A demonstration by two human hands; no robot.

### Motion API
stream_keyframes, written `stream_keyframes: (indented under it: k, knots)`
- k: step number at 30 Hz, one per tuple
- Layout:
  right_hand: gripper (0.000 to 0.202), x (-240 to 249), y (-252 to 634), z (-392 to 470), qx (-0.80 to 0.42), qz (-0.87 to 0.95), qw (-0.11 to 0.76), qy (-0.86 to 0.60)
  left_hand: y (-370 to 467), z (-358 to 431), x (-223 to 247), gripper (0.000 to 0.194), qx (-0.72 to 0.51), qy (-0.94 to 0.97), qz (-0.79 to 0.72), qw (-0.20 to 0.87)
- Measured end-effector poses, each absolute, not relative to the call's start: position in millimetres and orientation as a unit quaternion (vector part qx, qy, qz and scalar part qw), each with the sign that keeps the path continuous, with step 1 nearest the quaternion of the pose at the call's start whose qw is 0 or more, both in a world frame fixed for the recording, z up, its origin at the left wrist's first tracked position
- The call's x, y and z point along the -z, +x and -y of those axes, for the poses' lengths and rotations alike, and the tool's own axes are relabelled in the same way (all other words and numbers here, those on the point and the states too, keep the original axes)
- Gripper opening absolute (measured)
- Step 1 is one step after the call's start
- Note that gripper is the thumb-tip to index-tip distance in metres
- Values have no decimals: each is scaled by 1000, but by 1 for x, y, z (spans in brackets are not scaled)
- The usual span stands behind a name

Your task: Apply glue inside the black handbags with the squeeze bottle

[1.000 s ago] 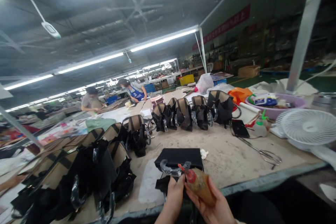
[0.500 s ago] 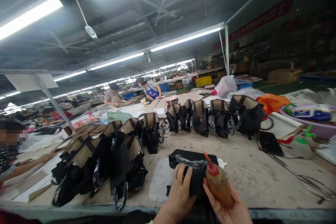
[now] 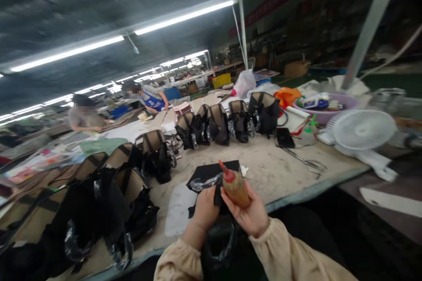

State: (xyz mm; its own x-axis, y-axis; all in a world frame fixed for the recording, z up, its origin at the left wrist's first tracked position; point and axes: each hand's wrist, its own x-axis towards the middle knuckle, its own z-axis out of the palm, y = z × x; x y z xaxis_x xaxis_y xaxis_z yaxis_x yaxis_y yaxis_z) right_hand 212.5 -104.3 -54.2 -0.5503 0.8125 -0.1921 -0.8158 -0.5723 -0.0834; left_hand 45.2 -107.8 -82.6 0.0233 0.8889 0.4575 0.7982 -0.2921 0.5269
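Observation:
My right hand [image 3: 252,217] is wrapped round a glue bottle [image 3: 238,191] with brownish contents and a red nozzle tipped up to the left. Close beside it, my left hand [image 3: 206,206] has its fingers curled on the black bag [image 3: 214,169] that lies at the table's front edge. One plastic-wrapped handle [image 3: 206,182] of this bag lies across its top. Another wrapped handle [image 3: 226,246] hangs below, past the table edge. Under the bag is a whitish sheet [image 3: 178,208].
Black bags with tan insides [image 3: 217,125] stand in a row behind and crowd the left. On the right are scissors [image 3: 313,164], a white fan [image 3: 362,127], a purple basin [image 3: 349,101] and a small green-topped bottle [image 3: 310,131]. Co-workers stand across the table.
The view has swung right, bringing the fan in. My left hand has gone from lying on the bag to curled fingers gripping it. The glue bottle stays in my right hand.

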Motion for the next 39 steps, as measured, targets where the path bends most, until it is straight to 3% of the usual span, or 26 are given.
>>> stream_keyframes:
  k: [5,13,19,22,28,34,39]
  knots:
    - [48,39,208,96,-901,-53,423,-86,39,98,60,38,-473,662,-562,147]
    - [52,11,202,85,-930,-41,365,-20,22,92,16,32,-445,652,-596,145]
    - [48,-11,227,78,-924,38,380,-23,-16,78,-23,29,-432,630,-610,211]
    - [42,-7,245,65,-895,77,435,-57,-37,68,-33,25,-429,578,-640,269]
    - [28,13,274,24,-760,162,619,-114,-60,60,-32,53,-477,482,-633,373]
    - [36,39,283,6,-531,408,715,-201,-56,53,-44,41,-482,392,-658,425]
    - [38,44,289,14,-296,600,706,-233,-58,42,-56,26,-438,312,-706,461]
